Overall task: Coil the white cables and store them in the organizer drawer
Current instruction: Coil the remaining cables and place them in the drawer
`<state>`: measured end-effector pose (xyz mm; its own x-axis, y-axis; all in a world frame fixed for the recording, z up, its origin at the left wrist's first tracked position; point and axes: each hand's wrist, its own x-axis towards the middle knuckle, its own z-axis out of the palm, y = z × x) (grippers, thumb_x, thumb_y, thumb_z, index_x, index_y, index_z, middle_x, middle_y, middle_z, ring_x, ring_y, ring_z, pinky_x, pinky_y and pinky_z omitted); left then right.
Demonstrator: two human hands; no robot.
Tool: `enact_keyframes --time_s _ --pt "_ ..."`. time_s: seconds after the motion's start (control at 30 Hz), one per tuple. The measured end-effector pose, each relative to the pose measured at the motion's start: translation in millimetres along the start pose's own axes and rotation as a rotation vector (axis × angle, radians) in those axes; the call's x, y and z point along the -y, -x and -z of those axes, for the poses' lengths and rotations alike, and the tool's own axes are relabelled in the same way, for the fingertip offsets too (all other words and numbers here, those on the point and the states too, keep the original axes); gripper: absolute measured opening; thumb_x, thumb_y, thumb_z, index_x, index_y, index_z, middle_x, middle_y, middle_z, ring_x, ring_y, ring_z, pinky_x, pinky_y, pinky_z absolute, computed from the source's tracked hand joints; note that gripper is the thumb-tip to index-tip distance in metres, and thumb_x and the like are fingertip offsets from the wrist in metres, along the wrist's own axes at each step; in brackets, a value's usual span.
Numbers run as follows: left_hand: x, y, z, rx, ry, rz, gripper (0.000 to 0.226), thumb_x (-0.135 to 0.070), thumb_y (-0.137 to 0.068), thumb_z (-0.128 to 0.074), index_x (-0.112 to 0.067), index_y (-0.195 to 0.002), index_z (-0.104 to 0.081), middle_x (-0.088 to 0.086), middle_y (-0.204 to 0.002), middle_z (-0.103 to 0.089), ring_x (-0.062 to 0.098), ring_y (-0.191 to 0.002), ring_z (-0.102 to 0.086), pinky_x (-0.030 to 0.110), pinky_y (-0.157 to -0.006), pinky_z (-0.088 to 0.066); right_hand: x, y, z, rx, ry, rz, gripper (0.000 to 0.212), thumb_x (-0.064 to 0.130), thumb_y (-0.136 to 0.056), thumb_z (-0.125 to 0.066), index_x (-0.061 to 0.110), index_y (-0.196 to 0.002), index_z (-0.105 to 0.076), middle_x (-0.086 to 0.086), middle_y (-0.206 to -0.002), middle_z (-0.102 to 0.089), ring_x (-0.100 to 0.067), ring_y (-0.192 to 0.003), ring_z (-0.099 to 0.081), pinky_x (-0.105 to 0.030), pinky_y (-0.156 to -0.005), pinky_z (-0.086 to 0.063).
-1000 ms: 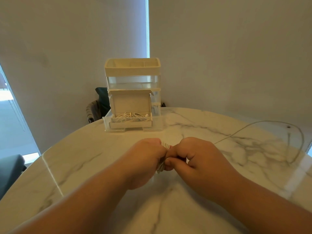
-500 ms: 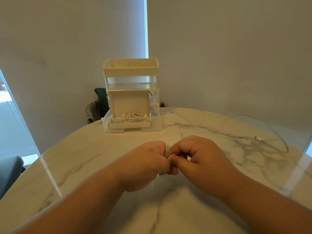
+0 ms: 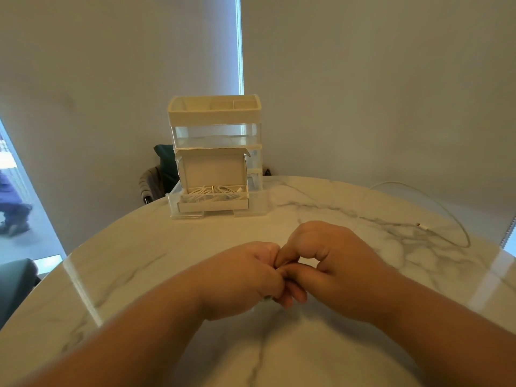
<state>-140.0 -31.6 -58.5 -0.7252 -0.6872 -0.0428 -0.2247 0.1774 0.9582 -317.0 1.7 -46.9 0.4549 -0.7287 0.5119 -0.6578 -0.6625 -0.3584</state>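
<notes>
My left hand (image 3: 243, 277) and my right hand (image 3: 335, 263) are pressed together over the middle of the marble table (image 3: 139, 261), both closed on a coil of white cable that is almost wholly hidden between the fingers. The cable's loose tail (image 3: 435, 204) runs from behind my right hand in a wide loop to the right. Its connector (image 3: 423, 226) lies on the tabletop. At the table's far edge stands the cream and clear organizer (image 3: 215, 113). Its bottom drawer (image 3: 257, 203) is pulled out and holds an open white box with coiled white cables (image 3: 213, 191).
A dark chair (image 3: 160, 169) with cloth over it stands behind the table beside the organizer. Another dark seat (image 3: 14, 277) is at the left edge, below a bright window. The round table's rim curves away at left and right.
The loose tail has shortened and its loop has drawn in across the table toward my hands. My hands stay together at the coil, and my fingers have shifted around it.
</notes>
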Motion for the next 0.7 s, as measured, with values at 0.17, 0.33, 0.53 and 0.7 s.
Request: enact_keyframes --time_s 0.17,0.33,0.53,0.7 --pt "-2 1 -4 -0.001 0.050 0.002 0.017 -0.005 -0.068 -0.048 -0.006 -0.081 -0.059 0.006 -0.074 -0.068 0.018 -0.070 -0.058 0.031 -0.072 -0.044 -3 2 3 0.017 -0.068 -0.020 0.012 0.023 -0.077 -0.065 0.031 -0.082 -0.074 0.017 -0.075 -0.062 -0.003 -0.082 -0.058 -0.013 -0.070 -0.041" --pt "-1 2 -4 -0.006 0.098 -0.020 0.017 -0.003 -0.072 -0.051 -0.006 -0.085 -0.061 0.005 -0.080 -0.070 0.016 -0.073 -0.061 0.025 -0.072 -0.047 -2 3 1 -0.053 -0.185 -0.122 0.009 0.022 -0.072 -0.074 0.030 -0.076 -0.072 0.014 -0.076 -0.066 -0.009 -0.081 -0.061 -0.018 -0.068 -0.047" --pt "-2 3 -9 0.049 0.051 -0.021 0.024 -0.003 -0.073 -0.052 -0.018 -0.083 -0.068 0.007 -0.088 -0.074 0.020 -0.078 -0.064 0.029 -0.075 -0.048 -3 0 9 -0.039 -0.334 -0.259 0.021 0.007 -0.068 -0.084 0.021 -0.074 -0.069 0.010 -0.070 -0.068 -0.004 -0.060 -0.063 -0.022 -0.059 -0.051" --pt "-5 0 -13 -0.009 0.091 0.037 0.026 -0.004 -0.064 -0.047 -0.004 -0.086 -0.061 0.007 -0.066 -0.065 0.024 -0.067 -0.055 0.027 -0.063 -0.046 -11 -1 12 -0.016 -0.372 -0.261 0.016 0.006 -0.079 -0.076 0.021 -0.077 -0.075 0.004 -0.075 -0.073 -0.007 -0.075 -0.067 -0.025 -0.074 -0.053"
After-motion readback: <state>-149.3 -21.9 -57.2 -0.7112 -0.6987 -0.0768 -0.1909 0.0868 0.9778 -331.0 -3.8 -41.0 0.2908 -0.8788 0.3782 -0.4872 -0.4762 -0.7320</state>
